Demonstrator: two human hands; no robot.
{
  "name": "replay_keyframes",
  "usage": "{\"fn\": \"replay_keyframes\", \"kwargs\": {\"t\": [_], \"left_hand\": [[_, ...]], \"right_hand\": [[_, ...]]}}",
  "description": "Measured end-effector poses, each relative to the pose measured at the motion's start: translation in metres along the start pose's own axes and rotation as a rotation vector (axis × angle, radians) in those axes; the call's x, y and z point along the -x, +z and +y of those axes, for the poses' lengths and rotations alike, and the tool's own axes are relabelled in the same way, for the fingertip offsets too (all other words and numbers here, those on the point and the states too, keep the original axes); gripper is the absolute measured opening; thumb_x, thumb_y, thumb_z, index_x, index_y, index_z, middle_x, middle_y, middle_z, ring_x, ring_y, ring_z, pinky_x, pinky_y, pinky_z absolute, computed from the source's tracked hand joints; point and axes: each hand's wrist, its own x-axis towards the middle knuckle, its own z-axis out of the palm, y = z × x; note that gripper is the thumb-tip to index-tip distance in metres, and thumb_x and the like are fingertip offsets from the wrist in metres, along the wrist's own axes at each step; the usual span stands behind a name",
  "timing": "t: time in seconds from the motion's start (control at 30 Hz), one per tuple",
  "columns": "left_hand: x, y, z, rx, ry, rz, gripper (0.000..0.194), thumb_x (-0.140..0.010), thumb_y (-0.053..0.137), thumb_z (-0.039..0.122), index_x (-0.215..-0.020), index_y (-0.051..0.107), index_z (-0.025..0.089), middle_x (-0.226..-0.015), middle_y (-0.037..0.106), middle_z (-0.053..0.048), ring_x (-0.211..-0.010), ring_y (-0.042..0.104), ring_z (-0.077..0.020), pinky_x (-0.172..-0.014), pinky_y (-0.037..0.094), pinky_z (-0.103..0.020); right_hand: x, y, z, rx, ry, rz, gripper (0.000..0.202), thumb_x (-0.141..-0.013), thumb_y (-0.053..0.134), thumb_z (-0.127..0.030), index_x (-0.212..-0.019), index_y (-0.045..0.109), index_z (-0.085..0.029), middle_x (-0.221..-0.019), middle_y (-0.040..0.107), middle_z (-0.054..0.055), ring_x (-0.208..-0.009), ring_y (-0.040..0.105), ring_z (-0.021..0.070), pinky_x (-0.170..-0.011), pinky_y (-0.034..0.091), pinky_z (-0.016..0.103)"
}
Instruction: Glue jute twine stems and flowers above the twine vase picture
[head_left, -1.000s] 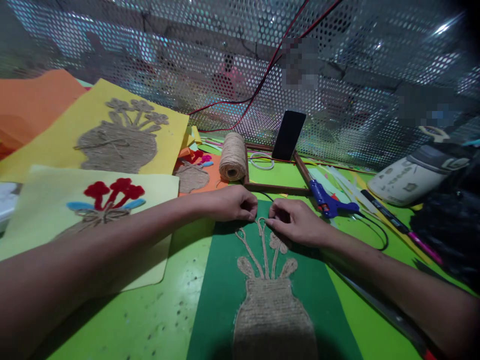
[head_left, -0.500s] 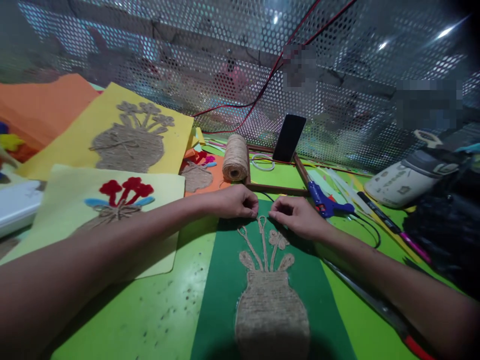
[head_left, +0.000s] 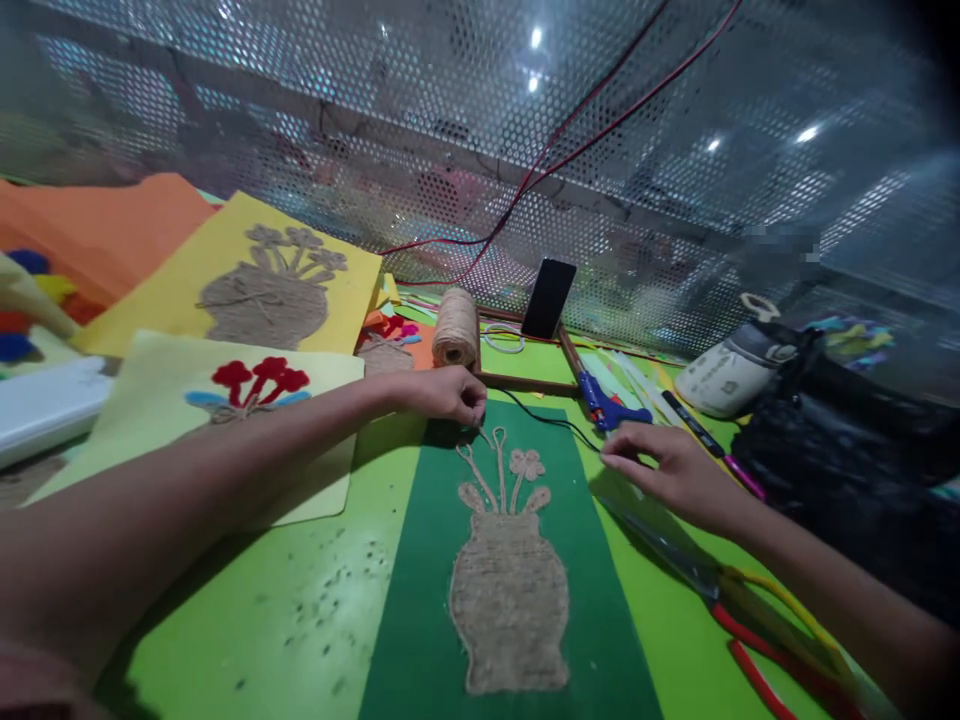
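A twine vase with stems, leaves and one finished-looking flower (head_left: pixel 510 590) lies on a dark green sheet (head_left: pixel 416 600). My left hand (head_left: pixel 454 395) is over the sheet's top left corner, its fingertips pinched on a short bit of twine (head_left: pixel 486 436) beside the middle stem's loop. My right hand (head_left: pixel 667 470) is raised right of the sheet, near the blue glue gun (head_left: pixel 604 405) and above the scissors (head_left: pixel 705 575). Its thumb and fingers curve with a gap between them, and nothing shows in them.
A twine spool (head_left: pixel 455 330), a brown frame (head_left: pixel 525 383) and a leaning phone (head_left: pixel 549 298) stand behind the sheet. Finished vase pictures on yellow paper (head_left: pixel 142 300) lie left. At the right are a marker (head_left: pixel 694 425), a bottle (head_left: pixel 724 375) and a black bag (head_left: pixel 847 470).
My right hand has moved right, away from the stems and toward the glue gun and scissors. My left hand stays by the stem tops. The view has shifted, showing more of the vase and scissors.
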Motion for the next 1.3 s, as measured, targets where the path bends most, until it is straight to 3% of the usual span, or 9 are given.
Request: {"fn": "replay_keyframes", "kwargs": {"t": [0.13, 0.23, 0.47, 0.67, 0.8, 0.87, 0.93, 1.03, 1.3], "left_hand": [[-0.002, -0.005, 0.006, -0.068, -0.053, 0.041, 0.012, -0.064, 0.062, 0.026, -0.069, 0.064, 0.015, -0.064, 0.063, 0.001, -0.059, 0.052, -0.0114, -0.055, 0.036, -0.022], [0.005, -0.007, 0.016, -0.129, -0.095, 0.131, 0.01, -0.059, 0.064, 0.024, -0.066, 0.064, 0.016, -0.059, 0.06, 0.002, -0.054, 0.048, -0.0107, -0.052, 0.033, -0.023], [0.039, 0.018, 0.02, -0.115, -0.088, 0.521, 0.024, -0.072, 0.056, 0.041, -0.074, 0.062, 0.018, -0.064, 0.061, 0.0, -0.06, 0.053, -0.0143, -0.055, 0.036, -0.024], [0.046, 0.047, 0.004, 0.035, -0.068, 0.697, 0.031, -0.08, 0.052, 0.047, -0.078, 0.062, 0.018, -0.067, 0.065, -0.004, -0.064, 0.057, -0.0182, -0.058, 0.043, -0.028], [0.048, 0.051, 0.006, 0.08, -0.054, 0.671, 0.03, -0.081, 0.055, 0.047, -0.077, 0.062, 0.019, -0.067, 0.066, -0.004, -0.061, 0.057, -0.0177, -0.06, 0.044, -0.029], [0.05, 0.05, 0.007, 0.062, -0.049, 0.65, 0.031, -0.081, 0.054, 0.048, -0.076, 0.061, 0.019, -0.067, 0.067, -0.003, -0.062, 0.057, -0.0178, -0.061, 0.044, -0.029], [0.051, 0.05, 0.006, 0.049, -0.047, 0.662, 0.032, -0.083, 0.051, 0.049, -0.075, 0.059, 0.019, -0.067, 0.067, -0.003, -0.062, 0.057, -0.0178, -0.062, 0.043, -0.029], [0.051, 0.05, 0.002, 0.028, -0.045, 0.694, 0.032, -0.086, 0.047, 0.048, -0.074, 0.055, 0.02, -0.068, 0.066, -0.003, -0.063, 0.057, -0.0179, -0.064, 0.043, -0.03], [0.045, 0.054, -0.003, 0.056, -0.05, 0.698, 0.031, -0.086, 0.045, 0.048, -0.073, 0.051, 0.021, -0.067, 0.066, -0.003, -0.063, 0.058, -0.0175, -0.065, 0.043, -0.029]], "right_hand": [[0.043, -0.01, 0.026, 0.031, 0.147, 0.11, 0.018, -0.085, 0.059, -0.036, -0.08, 0.067, -0.02, -0.071, 0.068, 0.003, -0.063, 0.06, 0.0173, -0.059, 0.047, 0.029], [0.057, -0.014, 0.042, 0.043, 0.208, 0.192, 0.02, -0.084, 0.059, -0.038, -0.079, 0.067, -0.02, -0.066, 0.067, 0.003, -0.057, 0.058, 0.0178, -0.055, 0.046, 0.03], [0.053, -0.008, 0.055, 0.021, 0.145, 0.312, 0.017, -0.079, 0.061, -0.034, -0.084, 0.068, -0.02, -0.083, 0.067, 0.006, -0.076, 0.063, 0.0209, -0.072, 0.053, 0.035], [0.042, -0.008, 0.043, 0.039, 0.138, 0.3, 0.026, -0.083, 0.061, -0.042, -0.08, 0.069, -0.018, -0.07, 0.068, 0.002, -0.062, 0.063, 0.0165, -0.06, 0.052, 0.029], [0.03, -0.015, 0.036, 0.123, 0.165, 0.321, 0.041, -0.089, 0.057, -0.048, -0.064, 0.063, -0.016, -0.051, 0.054, -0.003, -0.051, 0.055, 0.0129, -0.054, 0.048, 0.027], [0.021, -0.017, 0.039, 0.173, 0.179, 0.357, 0.038, -0.092, 0.057, -0.046, -0.074, 0.065, -0.013, -0.064, 0.06, -0.001, -0.062, 0.06, 0.0146, -0.062, 0.052, 0.029], [0.012, -0.016, 0.046, 0.218, 0.188, 0.368, 0.029, -0.094, 0.057, -0.04, -0.1, 0.065, -0.013, -0.093, 0.067, 0.004, -0.082, 0.065, 0.0179, -0.073, 0.055, 0.035], [-0.004, -0.012, 0.061, 0.294, 0.171, 0.328, 0.033, -0.094, 0.059, -0.033, -0.123, 0.057, -0.017, -0.123, 0.06, 0.009, -0.101, 0.063, 0.0217, -0.084, 0.054, 0.043], [-0.038, 0.011, 0.09, 0.468, 0.015, 0.152, 0.033, -0.094, 0.059, -0.034, -0.123, 0.057, -0.018, -0.124, 0.059, 0.009, -0.103, 0.062, 0.0225, -0.086, 0.054, 0.044]]}}
